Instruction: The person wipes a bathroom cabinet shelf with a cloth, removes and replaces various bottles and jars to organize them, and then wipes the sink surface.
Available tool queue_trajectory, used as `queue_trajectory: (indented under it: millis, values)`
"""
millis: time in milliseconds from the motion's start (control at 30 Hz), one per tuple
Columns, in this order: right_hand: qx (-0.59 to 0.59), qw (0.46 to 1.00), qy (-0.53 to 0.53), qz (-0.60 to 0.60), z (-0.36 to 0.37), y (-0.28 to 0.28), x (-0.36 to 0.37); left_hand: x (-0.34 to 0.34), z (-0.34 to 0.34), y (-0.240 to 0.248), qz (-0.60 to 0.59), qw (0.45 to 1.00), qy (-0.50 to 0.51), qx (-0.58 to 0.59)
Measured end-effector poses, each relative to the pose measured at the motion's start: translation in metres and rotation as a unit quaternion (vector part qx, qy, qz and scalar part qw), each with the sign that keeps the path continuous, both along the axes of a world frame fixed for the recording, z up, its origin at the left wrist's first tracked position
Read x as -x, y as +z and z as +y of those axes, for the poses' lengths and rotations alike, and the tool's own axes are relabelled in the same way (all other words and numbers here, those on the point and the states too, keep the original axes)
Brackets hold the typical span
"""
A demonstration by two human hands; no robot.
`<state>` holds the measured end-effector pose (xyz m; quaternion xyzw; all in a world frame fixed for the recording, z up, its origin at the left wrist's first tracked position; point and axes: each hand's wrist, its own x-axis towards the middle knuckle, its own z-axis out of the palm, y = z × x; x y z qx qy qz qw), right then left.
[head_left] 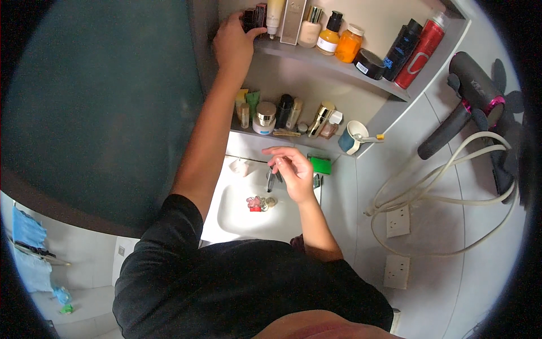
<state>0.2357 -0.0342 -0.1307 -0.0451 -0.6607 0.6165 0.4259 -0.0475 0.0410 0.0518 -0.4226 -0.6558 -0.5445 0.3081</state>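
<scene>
My left hand (232,45) reaches up to the left end of the upper cabinet shelf. Its fingers and thumb close round small dark boxes (249,20), partly hidden by the hand. Beside the thumb, a cream tube with a yellow tint (275,17) stands cap down, next to a tall pale box (293,21). Over the washbasin (226,212), my right hand (293,172) hangs with fingers loosely bent and apart, holding nothing. A dark faucet (270,182) shows just beside it. Small red and clear items (257,204) lie in the basin.
Along the upper shelf (316,55) stand several bottles, an orange jar (349,43), a black tub (369,63) and a red spray can (420,51). The lower shelf carries cosmetics and a blue mug (353,137). A hair dryer (471,101) with looping cord hangs at right; the dark cabinet door (101,113) swings out left.
</scene>
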Motion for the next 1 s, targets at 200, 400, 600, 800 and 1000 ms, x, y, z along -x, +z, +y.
queue_trajectory:
  millis: [200,400,600,800,1000]
  values:
    - [0.033,0.999,-0.006,-0.033,0.001,-0.012,-0.002,-0.013,-0.005,-0.012,0.086,0.994,0.051,-0.034]
    - [0.071,0.995,-0.031,-0.069,0.009,-0.04,-0.004,-0.063,-0.036,-0.034,0.09,0.99,0.082,-0.074]
    - [0.152,0.978,-0.031,-0.138,0.033,-0.113,0.007,-0.092,-0.059,-0.193,0.069,0.975,-0.07,-0.202]
    - [0.231,0.944,-0.051,-0.231,0.04,-0.281,-0.019,-0.137,-0.146,-0.438,-0.262,0.888,-0.262,0.271]
    - [0.277,0.773,0.03,-0.57,0.017,-0.468,-0.06,-0.159,-0.264,-0.622,-0.227,0.697,-0.201,0.649]
